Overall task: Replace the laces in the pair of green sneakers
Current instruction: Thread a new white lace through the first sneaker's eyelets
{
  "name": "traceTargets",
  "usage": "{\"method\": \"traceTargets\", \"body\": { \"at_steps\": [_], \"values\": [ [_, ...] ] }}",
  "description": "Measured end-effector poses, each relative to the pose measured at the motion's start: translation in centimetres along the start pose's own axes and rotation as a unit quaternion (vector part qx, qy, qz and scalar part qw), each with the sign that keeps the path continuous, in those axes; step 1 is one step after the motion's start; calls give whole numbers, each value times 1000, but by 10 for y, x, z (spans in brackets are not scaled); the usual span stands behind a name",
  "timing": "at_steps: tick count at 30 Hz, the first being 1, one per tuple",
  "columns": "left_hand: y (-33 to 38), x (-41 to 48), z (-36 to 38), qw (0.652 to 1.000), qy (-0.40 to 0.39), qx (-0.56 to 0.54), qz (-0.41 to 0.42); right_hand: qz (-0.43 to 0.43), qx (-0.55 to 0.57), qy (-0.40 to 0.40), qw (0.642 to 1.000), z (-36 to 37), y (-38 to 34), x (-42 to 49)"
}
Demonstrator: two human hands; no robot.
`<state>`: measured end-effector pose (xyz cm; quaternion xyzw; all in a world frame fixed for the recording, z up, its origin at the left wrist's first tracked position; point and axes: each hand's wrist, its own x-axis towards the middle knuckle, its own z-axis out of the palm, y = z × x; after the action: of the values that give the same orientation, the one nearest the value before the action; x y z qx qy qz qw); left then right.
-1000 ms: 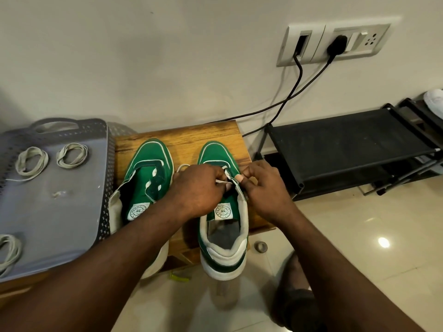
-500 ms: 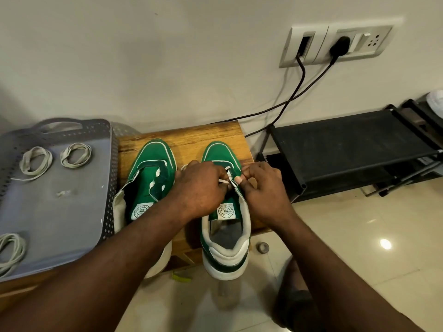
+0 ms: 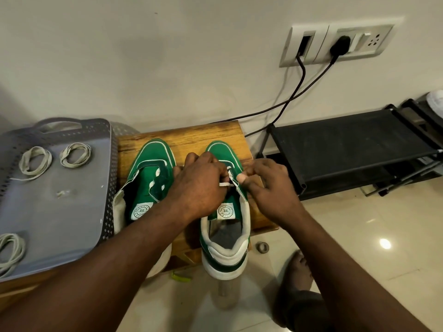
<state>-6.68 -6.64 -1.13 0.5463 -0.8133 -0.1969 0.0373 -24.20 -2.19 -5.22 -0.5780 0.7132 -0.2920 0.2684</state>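
Observation:
Two green sneakers stand toes to the wall on a small wooden stool (image 3: pixel 191 135). The left sneaker (image 3: pixel 147 178) lies open with no lace in it. My left hand (image 3: pixel 200 185) is curled over the eyelets of the right sneaker (image 3: pixel 226 216) and pinches a white lace (image 3: pixel 225 184) that crosses its tongue. My right hand (image 3: pixel 268 185) holds the sneaker's right eyelet flap, thumb and forefinger at the lace's other end. Most of the lacing is hidden under my left hand.
A grey perforated tray (image 3: pixel 55 212) at the left holds three coiled off-white laces (image 3: pixel 34 160) (image 3: pixel 75 154) (image 3: pixel 9 250). A black shoe rack (image 3: pixel 347 147) stands to the right. Two black cables (image 3: pixel 299 92) hang from wall sockets. My bare foot (image 3: pixel 296 279) rests on the tiled floor.
Both hands stay on the right sneaker's eyelets with only small finger movements on the lace. The camera has shifted slightly.

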Motion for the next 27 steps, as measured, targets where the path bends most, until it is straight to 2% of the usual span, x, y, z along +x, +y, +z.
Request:
{"method": "traceTargets", "body": {
  "at_steps": [5, 7, 9, 11, 12, 15, 18, 20, 22, 27],
  "values": [
    [1, 0, 1, 1000, 6, 4, -9, -3, -2, -26, 1000, 11, -10, 0],
    [1, 1, 1, 1000, 5, 2, -10, 22, -73, -41, 996, 5, -2, 4],
    [1, 1, 1, 1000, 7, -7, -9, 103, -202, -80, 971, -9, 14, 8],
    [0, 1, 1, 1000, 11, -22, -8, 201, -239, -104, 944, -22, 28, 9],
    [-1, 1, 2, 999, 12, -29, -7, 222, -240, -110, 939, -25, 32, 8],
    [-1, 1, 2, 999, 11, -31, 0, 153, -215, -93, 960, -17, 28, 8],
    [-3, 3, 2, 999, 11, -40, 8, 79, -73, -28, 994, -6, 12, 7],
    [-7, 5, -2, 996, 31, -85, 1, 38, -10, -17, 999, -2, 4, 6],
    [-12, 7, -12, 990, 36, -130, -31, 9, 3, -31, 999, 1, 0, 4],
    [-20, 6, -31, 979, -155, -92, -92, -19, -6, -68, 998, 0, 1, 4]
  ]
}}
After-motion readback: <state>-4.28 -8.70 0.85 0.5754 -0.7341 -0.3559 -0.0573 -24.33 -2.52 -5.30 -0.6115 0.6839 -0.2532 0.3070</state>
